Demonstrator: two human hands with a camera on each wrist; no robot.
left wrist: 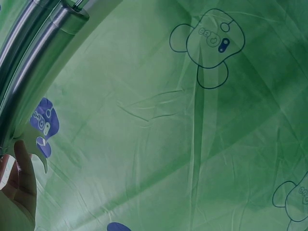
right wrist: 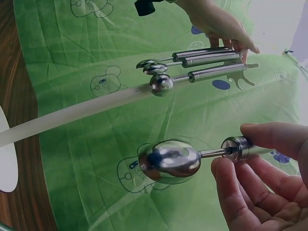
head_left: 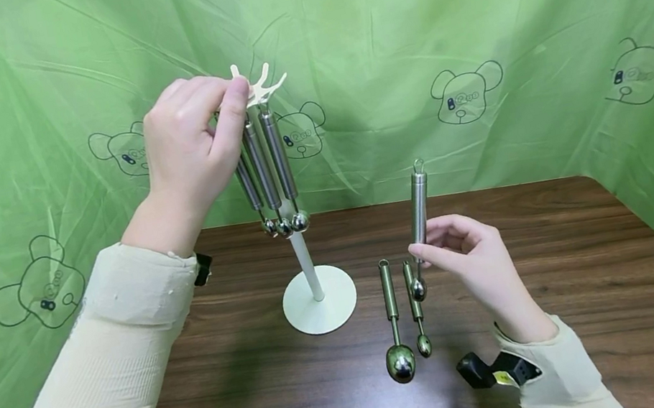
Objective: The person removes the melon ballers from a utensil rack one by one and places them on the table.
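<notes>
A steel melon baller (head_left: 419,206) is held upright in my right hand (head_left: 474,254), thumb and fingers pinching the lower end of its handle. Its loop points up; the rounded bowl hangs below, seen close in the right wrist view. My left hand (head_left: 186,134) grips the white hooked top (head_left: 263,91) of a stand, partly hiding it. Three melon ballers (head_left: 279,154) hang bowl-down from those hooks, just beneath the left hand. On the table, in front of the right hand, lie a large melon baller (head_left: 401,362) and a slimmer one (head_left: 423,345).
The stand's round white base (head_left: 320,314) rests on the dark wooden table (head_left: 557,243), with a slim white pole (head_left: 306,262) rising from it. A green sheet with bear-face drawings (head_left: 361,23) hangs behind and along both sides.
</notes>
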